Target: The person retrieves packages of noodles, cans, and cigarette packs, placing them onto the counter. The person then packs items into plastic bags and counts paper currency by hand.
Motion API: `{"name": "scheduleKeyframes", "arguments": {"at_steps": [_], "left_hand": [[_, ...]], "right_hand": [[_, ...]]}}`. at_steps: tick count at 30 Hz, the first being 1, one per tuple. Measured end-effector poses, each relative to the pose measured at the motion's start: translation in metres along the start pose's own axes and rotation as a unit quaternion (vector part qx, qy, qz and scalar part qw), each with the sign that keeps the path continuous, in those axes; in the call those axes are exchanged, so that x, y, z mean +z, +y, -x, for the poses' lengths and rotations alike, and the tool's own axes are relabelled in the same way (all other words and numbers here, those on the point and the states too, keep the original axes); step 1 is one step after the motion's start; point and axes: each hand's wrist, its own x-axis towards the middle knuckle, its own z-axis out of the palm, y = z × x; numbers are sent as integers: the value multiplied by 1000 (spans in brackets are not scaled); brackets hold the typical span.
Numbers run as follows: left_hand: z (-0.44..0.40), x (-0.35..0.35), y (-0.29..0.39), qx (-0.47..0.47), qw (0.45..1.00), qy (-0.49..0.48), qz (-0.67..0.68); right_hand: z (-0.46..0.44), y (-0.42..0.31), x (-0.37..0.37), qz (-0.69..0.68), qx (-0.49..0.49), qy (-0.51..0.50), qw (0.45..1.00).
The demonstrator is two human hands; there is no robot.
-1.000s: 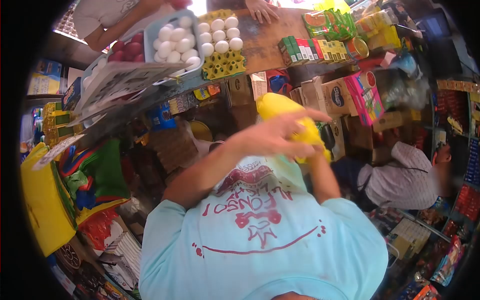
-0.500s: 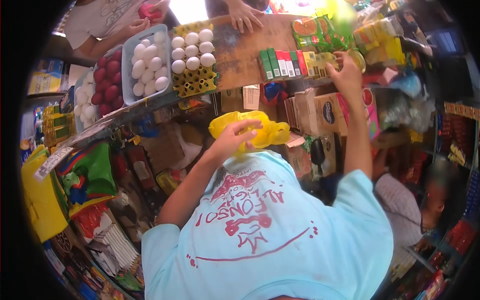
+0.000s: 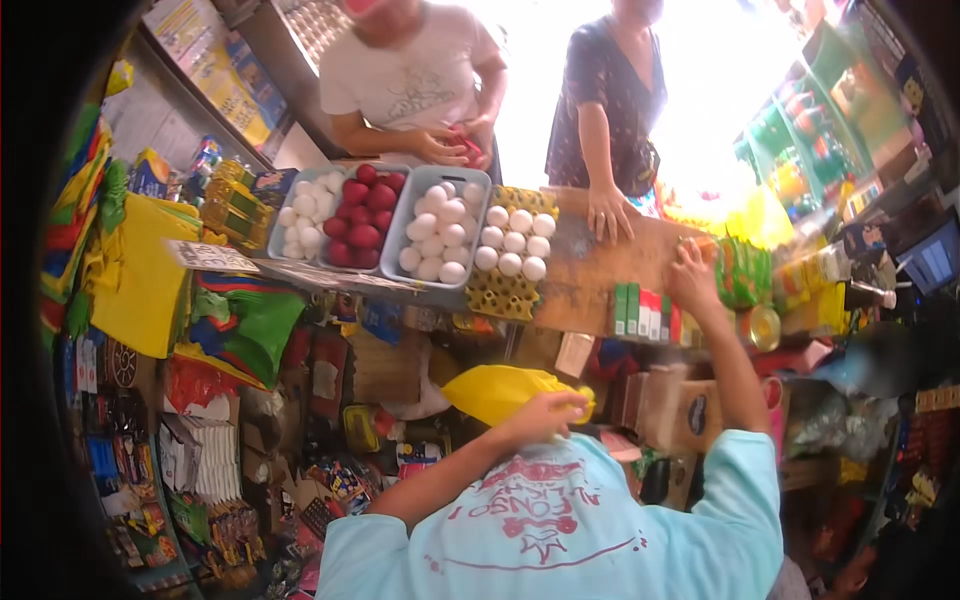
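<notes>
My left hand is closed on a yellow plastic bag in front of my chest. Stretched out over the wooden counter, my right hand has its fingers apart at the edge of some green and orange packets. Just left of that wrist stand small green, white and red boxes. A round tin is to the right of the forearm.
Tubs of white eggs and dark red eggs and an egg tray line the counter. Across it are a person in white and a person in dark clothes. Yellow bags hang left; cardboard boxes sit below.
The view has tilted up, showing more of the people opposite. My right hand has left the yellow bag and gone out to the counter, then further to the packets. My left hand keeps the bag.
</notes>
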Motion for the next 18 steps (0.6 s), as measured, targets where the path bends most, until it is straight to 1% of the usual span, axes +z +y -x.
{"name": "scheduleKeyframes", "arguments": {"at_steps": [2, 3, 4, 6, 9, 12, 15, 17, 18], "left_hand": [[2, -2, 6, 8, 1000, 4, -13], [3, -4, 8, 12, 1000, 7, -20], [2, -7, 2, 37, 999, 8, -13], [2, -11, -6, 39, 999, 12, 2], [8, -13, -13, 22, 999, 25, 0], [16, -14, -11, 17, 999, 32, -12], [24, -18, -3, 14, 999, 41, -22], [27, -21, -4, 3, 998, 46, -33], [28, -23, -5, 16, 998, 43, -32]], "right_hand": [[-2, 1, -9, 16, 5, -58, 998], [-4, 1, -13, 5, 16, -69, 997], [-5, 0, -18, -7, 27, -81, 996], [-3, -1, -27, -22, 27, -128, 991], [-6, -7, -26, 71, 29, -189, 979], [-15, -9, -22, 66, 60, -227, 970], [-17, -5, -21, 76, 71, -214, 971], [-29, 7, -2, 75, 71, -241, 965], [-35, 4, -5, 74, 71, -255, 961]]}}
